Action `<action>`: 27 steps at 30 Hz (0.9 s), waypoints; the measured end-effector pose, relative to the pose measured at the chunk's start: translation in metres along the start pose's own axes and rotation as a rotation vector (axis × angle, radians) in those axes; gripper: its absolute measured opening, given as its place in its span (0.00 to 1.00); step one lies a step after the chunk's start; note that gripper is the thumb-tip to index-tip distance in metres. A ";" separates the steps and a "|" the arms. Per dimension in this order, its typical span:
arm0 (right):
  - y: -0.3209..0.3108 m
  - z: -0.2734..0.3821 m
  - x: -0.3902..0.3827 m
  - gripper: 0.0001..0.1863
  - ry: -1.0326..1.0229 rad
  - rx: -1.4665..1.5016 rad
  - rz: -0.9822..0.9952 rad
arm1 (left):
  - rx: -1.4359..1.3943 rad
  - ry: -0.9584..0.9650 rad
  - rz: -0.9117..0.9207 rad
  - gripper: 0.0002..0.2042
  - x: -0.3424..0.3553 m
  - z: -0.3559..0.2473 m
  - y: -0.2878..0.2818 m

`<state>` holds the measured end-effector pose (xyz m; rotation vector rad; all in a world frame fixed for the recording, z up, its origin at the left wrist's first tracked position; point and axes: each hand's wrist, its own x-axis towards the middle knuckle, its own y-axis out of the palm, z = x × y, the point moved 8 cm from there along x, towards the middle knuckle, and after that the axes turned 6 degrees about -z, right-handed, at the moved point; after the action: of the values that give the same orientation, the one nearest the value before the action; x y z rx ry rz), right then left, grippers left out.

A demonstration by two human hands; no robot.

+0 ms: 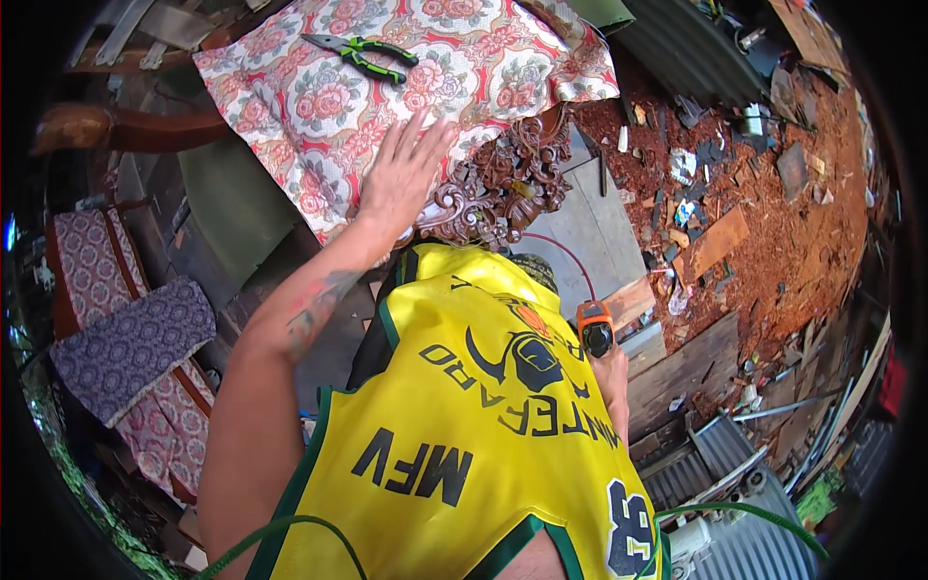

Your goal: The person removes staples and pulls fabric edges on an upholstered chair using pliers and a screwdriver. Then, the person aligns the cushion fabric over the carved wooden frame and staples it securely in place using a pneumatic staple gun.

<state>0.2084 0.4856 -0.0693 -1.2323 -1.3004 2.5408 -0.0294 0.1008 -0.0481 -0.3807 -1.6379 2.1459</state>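
Note:
My left hand [404, 174] lies flat with fingers stretched on a floral cloth [300, 106] in red, white and grey, which covers a padded piece. Beyond the fingertips, pliers [377, 60] with green-and-black handles rest on that cloth. Carved brown wood [503, 184] with scrollwork shows along the cloth's near right edge. Down at my right side, my right hand [611, 372] is closed around an orange-and-black handheld tool [594, 327]; its exact kind is unclear. A thin red hose or cord [570, 253] curves to the tool. My yellow jersey hides part of my right forearm.
A curved wooden piece [126, 129] juts out at the left. Below it are patterned cushions [135, 343]. Wooden boards [590, 217] lie at the right, beside reddish ground [783, 242] strewn with scraps. Corrugated metal sheets [696, 48] stand at the upper right.

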 end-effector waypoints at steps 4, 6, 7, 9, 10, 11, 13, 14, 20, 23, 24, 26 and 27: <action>0.011 -0.001 -0.014 0.26 0.076 -0.008 -0.010 | -0.106 0.210 0.066 0.38 -0.050 0.013 -0.011; 0.018 -0.006 -0.023 0.24 0.128 -0.033 0.002 | -0.189 0.306 0.094 0.35 -0.068 0.029 -0.015; 0.021 -0.005 -0.028 0.24 0.147 -0.033 0.004 | -0.258 0.386 0.121 0.32 -0.074 0.033 -0.018; 0.024 0.003 -0.040 0.23 0.155 -0.037 -0.023 | -0.370 0.402 0.166 0.31 -0.070 0.043 -0.015; 0.024 0.011 -0.047 0.23 0.198 -0.026 -0.019 | -0.334 0.438 0.106 0.32 -0.063 0.043 -0.017; 0.026 0.013 -0.049 0.23 0.214 -0.030 -0.022 | -0.298 0.470 0.044 0.34 -0.054 0.040 -0.021; 0.035 0.013 -0.054 0.23 0.255 -0.078 0.046 | -0.235 0.525 0.080 0.31 -0.028 0.032 -0.018; 0.036 0.017 -0.057 0.23 0.272 -0.079 0.041 | -0.156 0.585 0.089 0.30 -0.015 0.026 -0.008; 0.038 0.040 -0.074 0.22 0.261 -0.029 -0.112 | 0.003 0.862 0.110 0.27 0.073 0.014 0.017; 0.039 0.044 -0.080 0.19 0.232 -0.066 -0.143 | -0.029 0.947 -0.026 0.24 0.114 0.014 0.012; 0.039 0.051 -0.082 0.20 0.237 -0.053 -0.156 | -0.070 0.893 -0.038 0.23 0.131 0.022 0.003; 0.038 0.073 -0.083 0.21 0.212 -0.040 -0.164 | -0.143 0.813 -0.145 0.26 0.153 0.035 0.009; 0.043 0.068 -0.086 0.22 0.257 -0.014 -0.129 | -0.125 0.890 -0.140 0.26 0.163 0.021 0.002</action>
<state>0.2355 0.3812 -0.0223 -1.3739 -1.2949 2.2043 -0.1824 0.1601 -0.0394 -1.0402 -1.2075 1.4227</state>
